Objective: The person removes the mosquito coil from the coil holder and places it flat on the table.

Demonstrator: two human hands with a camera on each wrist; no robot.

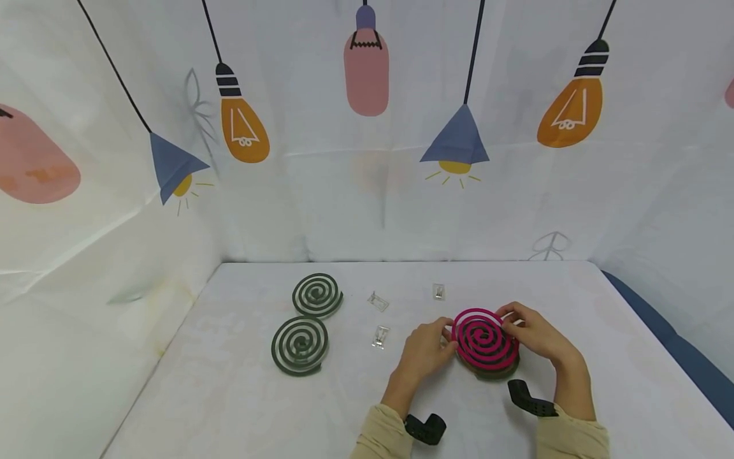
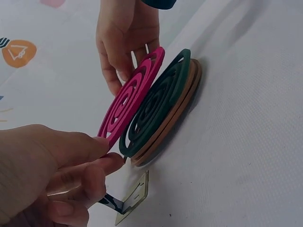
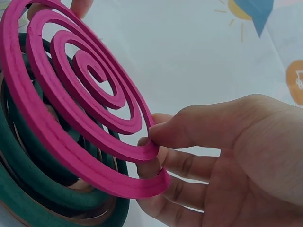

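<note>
Pinching a pink coil (image 1: 484, 335) over a green coil (image 2: 161, 106) are the left hand (image 1: 425, 349) and right hand (image 1: 538, 333), lower right in the head view.

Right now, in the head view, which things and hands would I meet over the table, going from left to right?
Pair of green spirals, two small metal pieces, left hand, pink spiral, right hand.

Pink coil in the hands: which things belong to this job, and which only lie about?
Apparently in the job:
pink coil, held by left hand and right hand
stacked green coil and brown coils beneath it

Apparently lying about:
nearer green coil, farther green coil
metal stands
</note>
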